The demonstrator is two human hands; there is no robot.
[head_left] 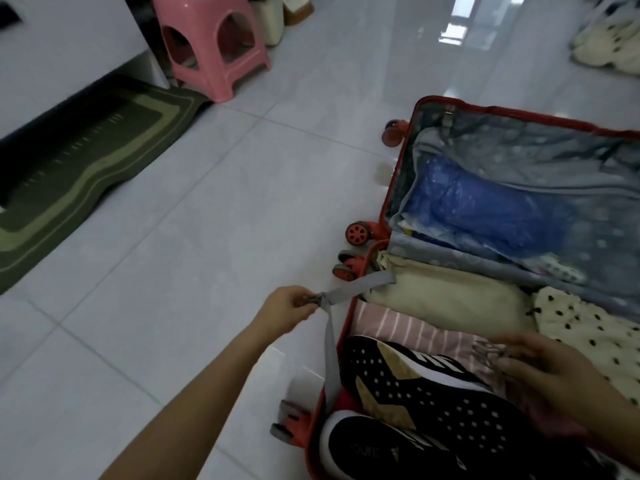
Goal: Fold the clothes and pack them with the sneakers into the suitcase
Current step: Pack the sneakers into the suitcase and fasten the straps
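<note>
A red suitcase [420, 109] lies open on the tiled floor at the right. Its near half holds two black sneakers [426, 386] with white dots and gold patches, a pink striped garment [398, 323], a cream folded garment [446, 296] and a cream polka-dot garment [588, 327]. My left hand [287, 308] pinches the buckle end of a grey packing strap [353, 289], pulled out over the suitcase's left rim. My right hand [550, 368], blurred, hovers over the striped garment with fingers curled around the other grey strap end [488, 351].
The far half of the suitcase has a grey dotted zip divider [519, 154] partly open over a blue bag [485, 209]. A pink plastic stool [214, 46] and a green mat [79, 157] stand at the back left. Cream slippers [609, 43] lie at top right.
</note>
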